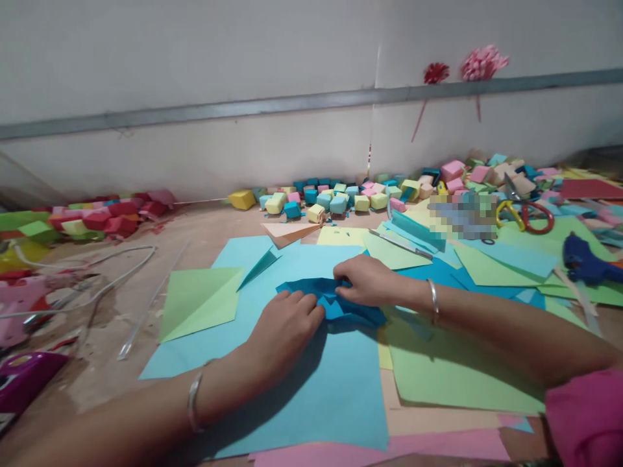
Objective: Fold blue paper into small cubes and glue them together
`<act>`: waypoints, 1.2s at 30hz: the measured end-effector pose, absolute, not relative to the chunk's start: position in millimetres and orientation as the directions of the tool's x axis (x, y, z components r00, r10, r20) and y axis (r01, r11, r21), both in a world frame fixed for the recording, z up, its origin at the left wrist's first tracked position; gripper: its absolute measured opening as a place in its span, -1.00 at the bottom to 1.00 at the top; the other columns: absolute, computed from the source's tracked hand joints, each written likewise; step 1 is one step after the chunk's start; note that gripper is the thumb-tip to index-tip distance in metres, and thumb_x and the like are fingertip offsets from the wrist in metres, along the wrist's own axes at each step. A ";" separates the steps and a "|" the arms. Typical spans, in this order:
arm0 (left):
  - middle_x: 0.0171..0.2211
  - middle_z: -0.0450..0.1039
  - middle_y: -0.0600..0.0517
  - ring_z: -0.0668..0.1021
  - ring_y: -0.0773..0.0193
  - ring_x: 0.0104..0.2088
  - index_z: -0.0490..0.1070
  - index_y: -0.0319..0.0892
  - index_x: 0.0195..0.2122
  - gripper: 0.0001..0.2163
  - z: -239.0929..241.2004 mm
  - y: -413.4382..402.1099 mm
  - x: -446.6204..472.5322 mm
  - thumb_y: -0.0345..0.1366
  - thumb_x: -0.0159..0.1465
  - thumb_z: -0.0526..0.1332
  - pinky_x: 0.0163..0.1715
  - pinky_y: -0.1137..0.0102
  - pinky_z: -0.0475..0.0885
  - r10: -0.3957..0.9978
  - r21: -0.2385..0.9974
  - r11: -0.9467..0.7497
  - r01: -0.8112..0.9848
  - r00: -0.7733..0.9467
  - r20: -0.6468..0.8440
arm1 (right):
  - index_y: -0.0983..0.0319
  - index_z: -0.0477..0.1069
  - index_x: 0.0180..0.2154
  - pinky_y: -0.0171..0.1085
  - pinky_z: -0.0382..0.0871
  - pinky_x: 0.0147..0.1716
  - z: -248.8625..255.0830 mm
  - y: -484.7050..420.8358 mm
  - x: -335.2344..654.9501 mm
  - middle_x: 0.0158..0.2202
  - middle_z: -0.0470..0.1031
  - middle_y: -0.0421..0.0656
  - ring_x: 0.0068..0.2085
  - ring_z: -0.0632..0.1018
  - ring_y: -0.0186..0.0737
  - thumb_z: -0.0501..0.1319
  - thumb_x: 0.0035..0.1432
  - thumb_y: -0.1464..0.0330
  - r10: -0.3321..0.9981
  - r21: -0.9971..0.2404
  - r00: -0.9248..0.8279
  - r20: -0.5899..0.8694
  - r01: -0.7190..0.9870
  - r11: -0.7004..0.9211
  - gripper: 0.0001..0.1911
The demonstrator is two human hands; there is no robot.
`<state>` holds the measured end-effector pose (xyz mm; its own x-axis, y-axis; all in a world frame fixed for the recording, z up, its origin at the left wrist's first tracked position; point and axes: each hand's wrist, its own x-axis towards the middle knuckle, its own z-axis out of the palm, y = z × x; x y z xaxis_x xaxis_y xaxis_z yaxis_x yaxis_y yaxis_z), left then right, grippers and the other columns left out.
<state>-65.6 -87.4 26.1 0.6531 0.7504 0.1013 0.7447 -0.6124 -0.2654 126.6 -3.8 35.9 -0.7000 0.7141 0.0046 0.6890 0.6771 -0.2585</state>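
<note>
A dark blue folded paper piece lies on a large light blue sheet in the middle of the work surface. My left hand presses down on its near left part with the fingers curled closed. Over its right end my right hand pinches the paper, fingers bent. Both wrists wear a thin metal bangle. A pink sleeve covers my right upper arm at the lower right.
Green, yellow and pink sheets lie around. Many small folded paper cubes are heaped along the wall. Scissors and a blue glue gun lie to the right. A red paper pile, white cables and a pink device sit left.
</note>
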 end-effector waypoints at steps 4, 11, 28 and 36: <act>-0.42 0.43 -0.06 0.43 0.13 -0.40 0.47 -0.22 -0.32 -0.79 22.4 -98.9 -60.5 -0.56 0.25 0.06 -0.46 0.25 0.22 0.710 -0.399 -0.604 0.690 0.693 0.125 | 0.25 0.49 -0.30 -0.28 0.08 -0.46 36.7 -17.9 123.9 -0.33 0.58 -0.01 -0.35 0.53 -0.14 0.09 0.18 0.41 0.695 -0.100 -0.715 -0.074 0.699 0.708 -0.80; -0.28 0.44 -0.13 0.41 0.12 -0.28 0.51 -0.23 -0.35 -0.80 17.8 -88.4 -60.4 -0.47 0.31 0.09 -0.38 0.25 0.28 0.642 -0.384 -0.596 0.705 0.706 0.299 | 0.25 0.44 -0.28 -0.27 0.10 -0.46 31.9 -25.4 120.4 -0.34 0.56 0.00 -0.36 0.54 -0.12 0.07 0.25 0.38 0.700 -0.049 -0.710 -0.083 0.704 0.708 -0.82; -0.09 0.39 -0.06 0.49 0.22 -0.13 0.38 -0.17 0.08 -0.63 19.3 -29.4 -76.1 -0.25 0.25 0.16 -0.21 0.35 0.45 0.945 0.932 -0.209 0.296 -0.185 0.271 | 0.23 0.32 -0.56 -0.30 -0.02 -0.48 -1.2 -8.2 105.1 -0.56 0.40 -0.20 -0.50 0.27 -0.34 0.08 0.17 0.28 0.837 -0.463 -0.473 0.274 0.698 0.546 -0.71; -0.53 0.44 0.10 0.42 0.38 -0.57 0.41 -0.24 -0.36 -0.72 25.2 -24.5 -22.0 -0.49 -0.15 0.35 -0.56 0.49 0.30 0.987 0.958 0.028 -0.286 -0.145 -0.072 | 0.21 0.07 -0.64 -0.31 -0.06 -0.51 -5.5 13.9 111.5 -0.66 0.12 -0.30 -0.54 0.15 -0.38 0.12 0.10 0.27 0.858 -0.659 -0.242 0.454 0.557 0.506 -0.65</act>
<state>-22.0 -24.5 25.2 -0.1446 0.9869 -0.0718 -0.2864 0.0277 0.9577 111.5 13.9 -5.5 -0.2419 0.8576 0.4538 0.5567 0.5058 -0.6590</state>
